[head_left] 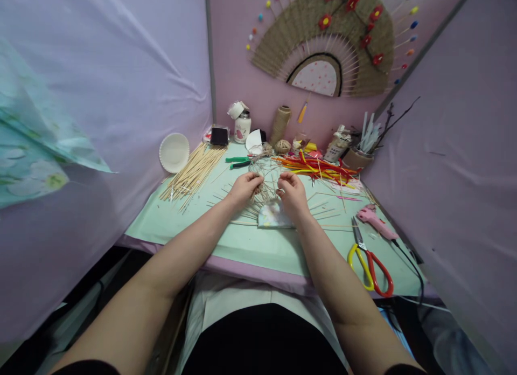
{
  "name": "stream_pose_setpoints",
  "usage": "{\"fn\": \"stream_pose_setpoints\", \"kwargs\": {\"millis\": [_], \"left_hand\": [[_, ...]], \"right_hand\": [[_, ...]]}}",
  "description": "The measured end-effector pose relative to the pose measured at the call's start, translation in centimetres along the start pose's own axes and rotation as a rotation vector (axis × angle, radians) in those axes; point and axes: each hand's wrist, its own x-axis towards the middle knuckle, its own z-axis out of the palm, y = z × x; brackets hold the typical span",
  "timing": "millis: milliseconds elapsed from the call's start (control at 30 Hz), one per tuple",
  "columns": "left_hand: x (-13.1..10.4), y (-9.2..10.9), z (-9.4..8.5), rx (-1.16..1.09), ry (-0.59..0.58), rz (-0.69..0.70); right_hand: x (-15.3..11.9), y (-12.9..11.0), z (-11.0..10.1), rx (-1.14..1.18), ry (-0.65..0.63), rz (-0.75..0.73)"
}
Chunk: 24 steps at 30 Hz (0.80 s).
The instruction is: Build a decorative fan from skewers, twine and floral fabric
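On the green tabletop, thin sticks fan out around a half-round piece of pale floral cloth (pixel 273 215). Loose brown twine (pixel 265 191) lies in loops over the sticks, between my hands. My left hand (pixel 247 188) is closed in a pinch on the twine, just above the left part of the fan. To the right, my right hand (pixel 292 194) has its fingertips pinched together, with the thin twine at them. It hovers over the cloth's right side, a small gap from my left hand. The exact strands in the fingers are hard to make out.
A bundle of bamboo sticks (pixel 193 170) and a white dish (pixel 174 153) are at left. Green-handled pliers (pixel 237 160) lie behind my hands, near red and yellow pipe cleaners (pixel 323 167). Scissors (pixel 365 251) and a corded pink glue gun (pixel 376 222) lie right.
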Motion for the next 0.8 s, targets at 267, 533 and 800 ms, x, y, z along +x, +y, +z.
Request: {"fn": "stream_pose_setpoints", "kwargs": {"millis": [267, 533, 800], "left_hand": [[0.11, 0.06, -0.07, -0.008, 0.009, 0.019], [-0.33, 0.51, 0.01, 0.154, -0.056, 0.063], [-0.78, 0.39, -0.17, 0.288, -0.124, 0.049]], "right_hand": [[0.50, 0.67, -0.50, -0.212, -0.012, 0.114], [0.18, 0.40, -0.53, -0.445, -0.208, -0.098], [0.63, 0.83, -0.88, -0.493, -0.151, -0.219]]}}
